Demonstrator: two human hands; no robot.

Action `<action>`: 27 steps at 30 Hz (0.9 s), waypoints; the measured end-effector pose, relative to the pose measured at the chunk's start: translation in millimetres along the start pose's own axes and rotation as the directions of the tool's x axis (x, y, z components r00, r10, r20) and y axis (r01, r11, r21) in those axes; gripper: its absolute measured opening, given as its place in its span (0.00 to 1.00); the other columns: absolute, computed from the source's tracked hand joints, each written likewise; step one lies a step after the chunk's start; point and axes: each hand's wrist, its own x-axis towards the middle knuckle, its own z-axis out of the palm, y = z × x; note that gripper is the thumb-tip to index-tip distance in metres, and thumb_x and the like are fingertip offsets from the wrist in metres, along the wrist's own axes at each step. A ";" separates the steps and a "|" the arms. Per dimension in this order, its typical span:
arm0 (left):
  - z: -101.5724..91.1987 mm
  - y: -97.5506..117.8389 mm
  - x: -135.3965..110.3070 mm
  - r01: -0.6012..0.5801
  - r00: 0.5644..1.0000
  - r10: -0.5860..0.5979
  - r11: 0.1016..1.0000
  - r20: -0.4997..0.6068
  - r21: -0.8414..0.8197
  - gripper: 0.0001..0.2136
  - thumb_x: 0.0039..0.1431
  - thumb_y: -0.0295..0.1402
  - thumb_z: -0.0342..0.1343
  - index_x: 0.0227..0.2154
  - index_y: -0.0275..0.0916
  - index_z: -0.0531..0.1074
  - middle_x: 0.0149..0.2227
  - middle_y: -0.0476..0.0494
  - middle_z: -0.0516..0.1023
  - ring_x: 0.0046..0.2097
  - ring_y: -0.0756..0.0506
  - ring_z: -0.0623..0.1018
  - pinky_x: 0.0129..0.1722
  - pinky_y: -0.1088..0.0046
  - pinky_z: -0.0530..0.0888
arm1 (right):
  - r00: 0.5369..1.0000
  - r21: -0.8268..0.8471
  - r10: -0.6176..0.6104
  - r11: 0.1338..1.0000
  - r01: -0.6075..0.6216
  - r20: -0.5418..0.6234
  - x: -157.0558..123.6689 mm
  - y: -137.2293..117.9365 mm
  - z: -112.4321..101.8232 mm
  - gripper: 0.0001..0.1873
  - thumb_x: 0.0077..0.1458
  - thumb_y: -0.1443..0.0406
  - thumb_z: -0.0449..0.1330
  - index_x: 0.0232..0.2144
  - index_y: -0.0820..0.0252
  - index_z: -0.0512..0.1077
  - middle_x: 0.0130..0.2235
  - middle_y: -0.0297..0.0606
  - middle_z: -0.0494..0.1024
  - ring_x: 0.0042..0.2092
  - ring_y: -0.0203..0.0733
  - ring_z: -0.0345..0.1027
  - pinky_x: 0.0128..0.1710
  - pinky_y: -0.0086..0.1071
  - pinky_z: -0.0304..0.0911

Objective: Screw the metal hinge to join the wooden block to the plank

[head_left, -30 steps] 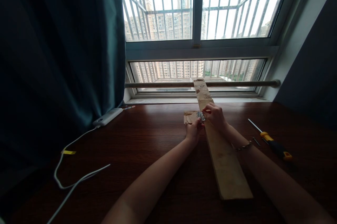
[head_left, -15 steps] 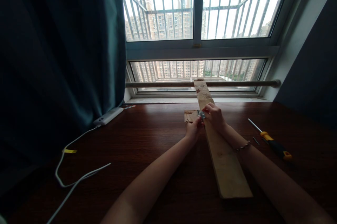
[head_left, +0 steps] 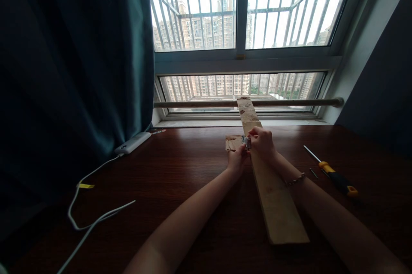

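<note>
Both hands are held close together over the middle of the bench, at a small metal hinge [head_left: 247, 142] that is placed where a short board [head_left: 233, 142] is met by the left edge of a long board [head_left: 280, 209]. By the left hand [head_left: 236, 159], the hinge is reached from the near side, with the thumb laid at its lower edge; whether it is gripped or only steadied cannot be made out. The fingers of the right hand [head_left: 262, 142] are bent in toward the thumb at the hinge's right side, above the long board, and anything pinched between them is hidden. A bracelet [head_left: 296, 179] is worn on the right wrist. The short board is seen to the left of the long one, its surface marked with brown patches; the long board is laid lengthwise, its near end pointed toward the person and its far end seen against a horizontal rail [head_left: 199, 104] before the window [head_left: 240, 61]. To the right of the right forearm, a screwdriver [head_left: 331, 172] with a yellow and black handle is laid on the brown bench [head_left: 180, 158], its tip pointed away, with a screw [head_left: 313, 173] just beside it. On the left, a white power bank [head_left: 133, 143] is set near the dark blue curtain [head_left: 96, 59], and from it a white cable [head_left: 71, 209], marked by a yellow tag [head_left: 86, 186], is trailed toward the near edge
</note>
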 end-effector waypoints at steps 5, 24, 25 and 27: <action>-0.8 -8.1 -3.4 -0.027 0.997 0.029 0.999 -0.069 0.021 0.05 0.41 0.24 0.59 0.25 0.30 0.71 0.21 0.46 0.73 0.18 0.54 0.70 0.18 0.80 0.67 | 0.986 -0.050 0.088 0.995 -0.082 0.140 11.3 -4.8 -16.1 0.03 0.39 0.72 0.59 0.20 0.61 0.72 0.22 0.34 0.74 0.26 0.37 0.68 0.26 0.27 0.59; 2.6 -0.3 -2.7 -0.017 0.999 0.017 1.000 -0.029 -0.010 0.08 0.40 0.25 0.62 0.26 0.30 0.70 0.22 0.47 0.73 0.19 0.55 0.70 0.19 0.81 0.69 | 0.988 -0.164 -0.103 0.979 0.121 0.115 10.0 -3.4 -14.7 0.05 0.43 0.73 0.56 0.20 0.62 0.67 0.24 0.35 0.71 0.27 0.36 0.64 0.28 0.27 0.55; 2.8 0.2 -1.9 -0.019 1.000 0.019 1.000 -0.021 -0.007 0.08 0.40 0.25 0.62 0.26 0.30 0.70 0.23 0.47 0.74 0.19 0.55 0.70 0.20 0.81 0.69 | 0.988 -0.156 -0.111 0.980 0.127 0.108 9.8 -2.2 -14.0 0.05 0.42 0.73 0.56 0.20 0.62 0.67 0.24 0.36 0.71 0.27 0.36 0.64 0.28 0.27 0.55; 2.9 -0.1 -0.3 -0.026 1.000 0.026 1.000 -0.007 -0.002 0.08 0.40 0.25 0.62 0.27 0.30 0.71 0.24 0.46 0.74 0.20 0.55 0.71 0.20 0.81 0.69 | 0.989 -0.129 -0.103 0.985 0.116 0.104 10.1 -0.4 -14.0 0.04 0.42 0.73 0.56 0.20 0.62 0.67 0.24 0.35 0.71 0.26 0.35 0.64 0.27 0.27 0.56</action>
